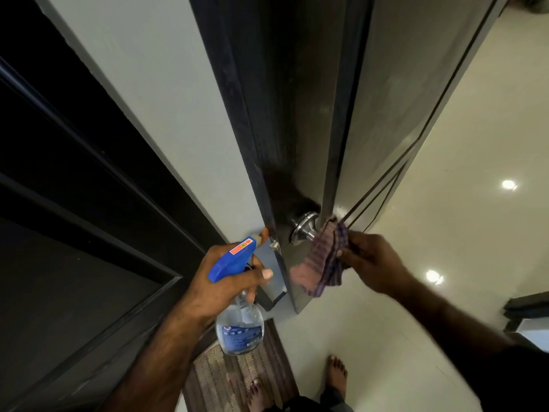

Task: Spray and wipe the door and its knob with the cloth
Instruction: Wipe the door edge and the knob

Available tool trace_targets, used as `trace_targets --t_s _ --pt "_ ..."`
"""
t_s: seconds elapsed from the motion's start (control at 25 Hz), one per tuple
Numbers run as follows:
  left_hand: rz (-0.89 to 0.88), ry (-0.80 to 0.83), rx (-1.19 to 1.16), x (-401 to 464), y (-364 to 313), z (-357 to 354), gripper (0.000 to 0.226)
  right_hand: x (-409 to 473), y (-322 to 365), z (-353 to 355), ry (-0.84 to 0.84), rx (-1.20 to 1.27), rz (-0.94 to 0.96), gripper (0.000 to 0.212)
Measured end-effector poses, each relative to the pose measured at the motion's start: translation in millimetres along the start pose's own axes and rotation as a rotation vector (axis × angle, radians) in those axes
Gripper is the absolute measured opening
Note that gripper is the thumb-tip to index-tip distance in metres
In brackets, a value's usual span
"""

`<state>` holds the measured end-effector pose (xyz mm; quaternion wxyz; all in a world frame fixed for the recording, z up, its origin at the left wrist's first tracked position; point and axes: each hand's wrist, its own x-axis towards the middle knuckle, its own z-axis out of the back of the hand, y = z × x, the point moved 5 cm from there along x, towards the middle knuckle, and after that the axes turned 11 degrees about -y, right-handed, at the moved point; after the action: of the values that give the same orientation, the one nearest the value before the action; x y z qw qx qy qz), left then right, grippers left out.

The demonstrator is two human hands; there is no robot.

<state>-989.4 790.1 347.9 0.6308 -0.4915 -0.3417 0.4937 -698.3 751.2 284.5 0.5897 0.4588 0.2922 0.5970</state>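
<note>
A dark glossy door [300, 108] stands ajar in front of me, its edge toward me. Low on it is a round metal knob [303, 228]. My left hand [225, 281] grips a spray bottle [237, 316] with a blue trigger head and clear body, its nozzle pointing at the door's edge near the latch. My right hand [374, 263] holds a checked reddish-purple cloth [323, 260] bunched against the door just right of the knob; the cloth hangs down and its reflection shows on the door.
A dark door frame [231, 120] and a pale wall [142, 84] lie to the left. A woven doormat [225, 373] is under my bare feet [337, 370]. Shiny pale floor tiles [475, 144] spread to the right, with dark furniture [528, 310] at the right edge.
</note>
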Motion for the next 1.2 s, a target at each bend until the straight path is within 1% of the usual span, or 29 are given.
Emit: trace_targets --t_s 0.04,0.08,0.12,0.16,0.2,0.24,0.28,0.32,0.4,0.48,0.52,0.56,0.6,0.64,0.68,0.72,0.76,0.8,0.84,0.88,0.92,0.96,1.0,1.12,1.2 --pt "0.001 -0.008 -0.006 0 0 0 0.037 -12 -10 -16 0.001 0.252 -0.240 0.019" --pt "0.004 -0.005 -0.012 0 0 -1 0.037 -23 -17 -34 0.005 0.465 -0.414 0.026" --pt "0.011 0.002 -0.016 -1 0 -1 0.037 -30 -22 -44 -0.011 0.591 -0.508 0.028" --pt "0.016 0.011 -0.021 -1 1 -1 0.037 -29 -25 -45 -0.030 0.599 -0.512 0.026" --pt "0.019 0.018 -0.022 -1 1 -1 0.036 -23 -24 -39 -0.036 0.518 -0.424 0.025" --pt "0.017 0.020 -0.015 -1 1 0 0.036 -16 -19 -28 -0.023 0.366 -0.279 0.024" --pt "0.008 0.018 -0.008 0 0 1 0.035 -9 -13 -18 0.016 0.212 -0.136 0.025" --pt "-0.004 0.015 -0.001 1 0 1 0.033 -3 -8 -10 0.064 0.075 -0.032 0.027" --pt "-0.016 0.007 0.007 2 0 0 0.032 5 4 -3 0.170 -0.115 0.097 0.033" --pt "-0.005 0.004 -0.001 2 0 -2 0.033 14 17 2 0.193 -0.271 0.289 0.040" --pt "0.003 0.005 -0.011 1 1 -3 0.036 18 19 4 0.196 -0.302 0.351 0.041" --pt "0.012 0.005 -0.021 1 1 -3 0.038 22 18 6 0.196 -0.300 0.357 0.037" --pt "0.020 0.005 -0.024 1 3 -3 0.039 24 15 6 0.191 -0.246 0.306 0.033" --pt "0.023 0.000 -0.019 1 4 -2 0.039 21 7 6 0.183 -0.140 0.208 0.030" --pt "0.021 -0.008 -0.014 0 4 -2 0.037 16 -5 0 0.173 0.025 0.064 0.026" --pt "0.013 -0.017 -0.011 0 2 -2 0.036 6 -18 -10 0.186 0.242 -0.131 0.022" --pt "0.007 -0.028 -0.004 -2 1 -2 0.036 -6 -27 -26 0.214 0.476 -0.316 0.023" --pt "0.003 -0.033 0.005 -2 0 -3 0.036 -17 -31 -39 0.228 0.663 -0.437 0.027" --pt "0.003 -0.032 0.009 -3 -1 -4 0.037 -23 -34 -47 0.228 0.751 -0.482 0.029" --pt "0.011 -0.030 0.005 -3 -1 -5 0.038 -21 -32 -47 0.216 0.725 -0.458 0.027" --pt "0.021 -0.028 -0.006 -5 0 -5 0.039 -16 -27 -40 0.187 0.610 -0.370 0.025" --pt "0.022 -0.027 -0.017 -5 0 -5 0.039 -9 -18 -28 0.172 0.454 -0.255 0.028" --pt "0.016 -0.028 -0.028 -5 1 -5 0.038 -1 -9 -16 0.183 0.279 -0.138 0.036" --pt "-0.018 -0.010 -0.067 -6 3 -6 0.039 22 23 6 0.328 -0.287 0.156 0.057" --pt "-0.025 -0.001 -0.089 -5 4 -6 0.039 34 44 2 0.476 -0.646 0.371 0.065"
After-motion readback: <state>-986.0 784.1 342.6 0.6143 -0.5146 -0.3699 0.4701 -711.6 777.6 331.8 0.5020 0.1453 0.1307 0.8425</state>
